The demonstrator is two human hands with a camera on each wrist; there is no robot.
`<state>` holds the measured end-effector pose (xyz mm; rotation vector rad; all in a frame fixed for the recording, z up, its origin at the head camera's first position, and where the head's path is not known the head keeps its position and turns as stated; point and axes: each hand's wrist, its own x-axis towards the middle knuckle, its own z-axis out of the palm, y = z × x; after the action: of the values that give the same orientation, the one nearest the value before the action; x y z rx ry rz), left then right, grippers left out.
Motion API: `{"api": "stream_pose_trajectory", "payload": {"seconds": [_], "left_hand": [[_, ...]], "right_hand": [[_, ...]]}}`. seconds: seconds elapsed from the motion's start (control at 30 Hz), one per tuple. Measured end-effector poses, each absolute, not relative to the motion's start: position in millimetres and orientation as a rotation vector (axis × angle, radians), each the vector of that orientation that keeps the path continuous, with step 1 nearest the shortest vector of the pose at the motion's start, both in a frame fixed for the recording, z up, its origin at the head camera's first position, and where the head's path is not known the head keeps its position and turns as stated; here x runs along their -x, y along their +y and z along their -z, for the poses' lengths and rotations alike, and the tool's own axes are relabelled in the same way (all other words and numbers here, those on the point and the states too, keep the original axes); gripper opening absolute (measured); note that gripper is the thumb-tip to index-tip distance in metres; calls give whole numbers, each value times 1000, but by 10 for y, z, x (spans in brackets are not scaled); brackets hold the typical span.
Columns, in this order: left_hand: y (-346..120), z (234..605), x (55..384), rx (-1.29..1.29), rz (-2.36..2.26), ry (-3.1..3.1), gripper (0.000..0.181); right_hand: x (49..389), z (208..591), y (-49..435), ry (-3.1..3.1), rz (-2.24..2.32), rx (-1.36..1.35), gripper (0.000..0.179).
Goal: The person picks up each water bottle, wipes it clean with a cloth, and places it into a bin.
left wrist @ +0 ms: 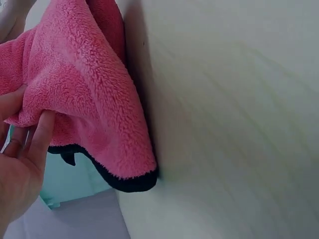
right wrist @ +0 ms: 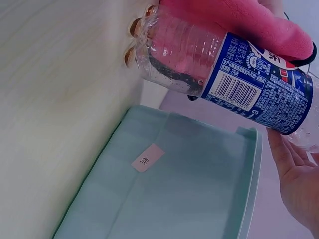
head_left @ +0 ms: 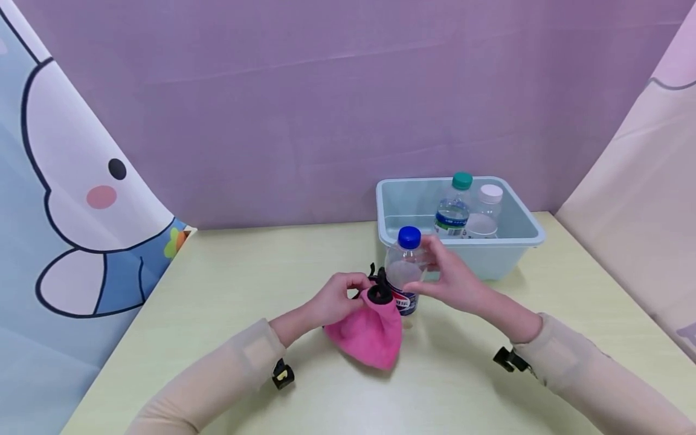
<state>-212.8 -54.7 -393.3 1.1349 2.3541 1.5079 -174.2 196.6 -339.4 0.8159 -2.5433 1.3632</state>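
Note:
My right hand (head_left: 457, 283) grips a clear plastic bottle (head_left: 401, 273) with a blue cap, thumb on the near side and fingers behind. The bottle is close to upright, its base low over the table. In the right wrist view its blue label (right wrist: 237, 92) carries a barcode. With my left hand (head_left: 338, 300) I pinch a pink fleece cloth (head_left: 365, 339) with black edging, bunched up left of the bottle. Its gathered top overlaps the bottle's lower side in the head view. The left wrist view shows fingers pressed into the folds of the fleece (left wrist: 84, 79).
Behind the bottle stands a light blue plastic bin (head_left: 484, 258). Inside it are a green-capped bottle (head_left: 452, 208) and a white-capped bottle (head_left: 484, 217). A small label (right wrist: 147, 158) is stuck on the bin's wall. A purple curtain (head_left: 283, 121) hangs along the back of the pale table (head_left: 239, 266).

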Motion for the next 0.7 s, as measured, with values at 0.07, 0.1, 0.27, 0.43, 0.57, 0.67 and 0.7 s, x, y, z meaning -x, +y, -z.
{"api": "stream_pose_trajectory", "payload": {"seconds": [0.07,0.1,0.27,0.43,0.57,0.67,0.7], "left_hand": [[-548,3818,2058,-1146,-1514,2363,16],[-549,3754,2025,-1151,-1538,2360,15],[-546,3612,2014,-1183,-1742,2285,13],[-541,3566,2086,-1199,-1909,2187,11],[-533,3400,2086,-1240,-2004,2136,13],[-520,3291,2098,-1297,-2020,2123,12],[-518,3263,2099,-1311,-2014,2123,11]], "right_hand": [[1734,3392,1968,-2545,-1366,-814,68],[1729,3391,1969,-2549,-1364,-813,69],[1707,3397,1969,-2562,-1350,-827,69],[1694,3412,1971,-2546,-1341,-861,69],[1690,3411,1967,-2547,-1318,-882,69],[1694,3404,1962,-2551,-1303,-886,69],[1697,3402,1959,-2553,-1302,-886,69]]}}
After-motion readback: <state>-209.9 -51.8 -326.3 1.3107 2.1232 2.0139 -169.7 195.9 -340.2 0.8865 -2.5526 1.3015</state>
